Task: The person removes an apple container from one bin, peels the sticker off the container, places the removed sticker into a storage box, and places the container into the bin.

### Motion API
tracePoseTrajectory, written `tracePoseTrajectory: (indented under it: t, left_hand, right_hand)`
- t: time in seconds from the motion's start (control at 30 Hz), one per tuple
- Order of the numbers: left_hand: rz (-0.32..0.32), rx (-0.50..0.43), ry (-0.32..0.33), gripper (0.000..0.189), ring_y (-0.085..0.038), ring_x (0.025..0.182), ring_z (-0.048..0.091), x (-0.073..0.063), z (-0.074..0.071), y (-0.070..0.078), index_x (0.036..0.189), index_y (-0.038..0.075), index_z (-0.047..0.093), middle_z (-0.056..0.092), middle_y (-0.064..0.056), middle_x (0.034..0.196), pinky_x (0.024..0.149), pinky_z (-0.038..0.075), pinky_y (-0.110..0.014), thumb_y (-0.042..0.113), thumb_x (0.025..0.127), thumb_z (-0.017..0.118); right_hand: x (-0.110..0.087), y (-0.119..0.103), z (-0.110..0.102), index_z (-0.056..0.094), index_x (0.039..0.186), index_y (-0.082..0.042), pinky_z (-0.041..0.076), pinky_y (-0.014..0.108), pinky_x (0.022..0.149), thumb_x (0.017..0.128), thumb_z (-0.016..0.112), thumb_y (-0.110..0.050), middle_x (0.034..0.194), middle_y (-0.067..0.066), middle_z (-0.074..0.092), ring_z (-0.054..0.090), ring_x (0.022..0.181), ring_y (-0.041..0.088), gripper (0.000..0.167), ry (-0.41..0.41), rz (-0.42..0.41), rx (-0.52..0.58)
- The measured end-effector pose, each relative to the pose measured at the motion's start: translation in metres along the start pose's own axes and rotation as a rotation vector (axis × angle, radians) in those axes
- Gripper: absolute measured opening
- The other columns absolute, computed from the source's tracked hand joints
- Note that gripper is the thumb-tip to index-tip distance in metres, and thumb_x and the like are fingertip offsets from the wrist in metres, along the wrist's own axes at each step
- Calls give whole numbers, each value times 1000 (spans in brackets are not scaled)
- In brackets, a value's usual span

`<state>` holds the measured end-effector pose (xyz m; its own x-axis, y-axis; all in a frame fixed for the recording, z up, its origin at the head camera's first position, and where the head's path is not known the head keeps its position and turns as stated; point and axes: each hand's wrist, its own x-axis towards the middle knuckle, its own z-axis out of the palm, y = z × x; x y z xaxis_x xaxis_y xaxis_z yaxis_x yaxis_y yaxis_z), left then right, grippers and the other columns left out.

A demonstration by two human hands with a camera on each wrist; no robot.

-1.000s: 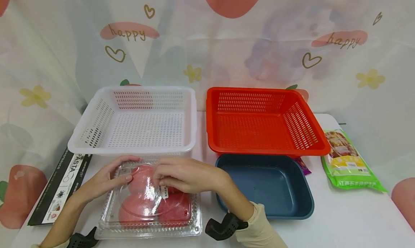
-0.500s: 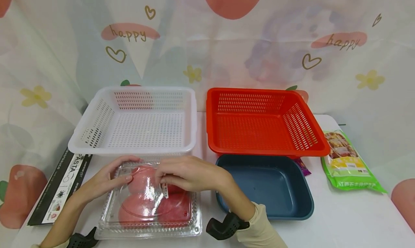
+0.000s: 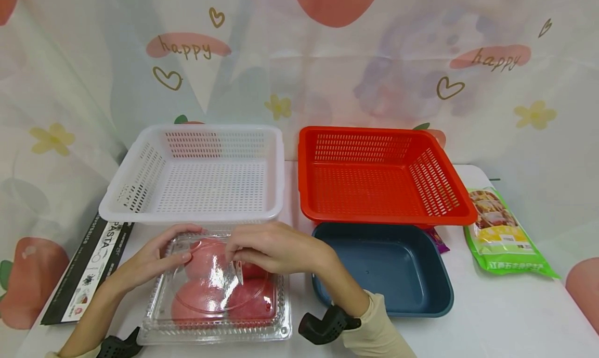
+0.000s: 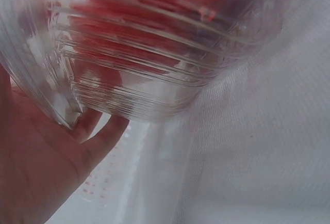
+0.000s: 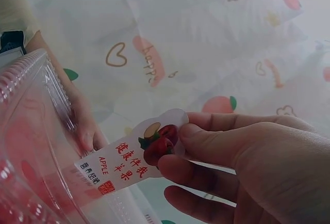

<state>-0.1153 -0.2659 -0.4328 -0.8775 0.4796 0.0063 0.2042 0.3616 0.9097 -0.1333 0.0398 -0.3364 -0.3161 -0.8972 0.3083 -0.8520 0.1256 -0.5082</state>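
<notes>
A clear plastic clamshell box (image 3: 159,306) with several round red fruits (image 3: 196,295) inside lies at the front left of the table. My left hand (image 3: 156,256) holds its far left corner, thumb on the lid and fingers over the edge. In the left wrist view, that hand's fingers (image 4: 105,136) reach round the ribbed wall. My right hand (image 3: 273,247) pinches a white sticker label (image 5: 121,159) between thumb and index finger above the lid. Printed on the label are red apples and the word APPLE. Its lower end meets the plastic, while the held end stands away.
Behind the box sits a white slotted basket (image 3: 276,202), with a red slotted basket (image 3: 306,212) to its right. A dark blue tub (image 3: 444,295) stands beside my right forearm. A green food bag (image 3: 505,233) lies far right, and a black pasta box (image 3: 93,275) far left.
My right hand has moved slightly up and right with the label, which is now seen more edge-on over the lid. The left hand and box have stayed in place.
</notes>
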Motion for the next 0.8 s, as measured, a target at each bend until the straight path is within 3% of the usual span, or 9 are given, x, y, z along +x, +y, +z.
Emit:
tracePoseTrajectory:
  t: [0.3,0.6,0.67,0.8]
  left_hand:
    - [18,37,23,46,2,117,50,0,0,0,138,17,48,50,12,133,88,48,-25,7,94,56]
    - [2,-2,4,46,0,115,53,0,0,1,139,16,46,51,11,131,85,50,-27,7,94,55]
    - [6,-5,4,46,0,114,53,-1,0,1,138,15,46,52,11,131,85,50,-26,7,94,55]
    - [14,-5,3,46,0,115,53,0,0,0,138,15,47,51,10,131,86,49,-26,6,94,55]
  right_hand:
    - [-2,0,-7,62,98,-10,46,11,84,94,59,-7,95,0,64,56,90,5,6,99,-19,61]
    - [-4,3,-9,59,100,-5,50,15,83,92,58,1,104,7,61,57,96,13,10,171,-59,150]
    - [-5,2,-10,59,100,-5,51,17,81,92,58,1,108,8,60,57,97,14,10,196,-39,159]
    - [-9,-4,-12,60,98,-6,53,18,75,94,56,-3,121,10,52,59,90,8,6,244,94,210]
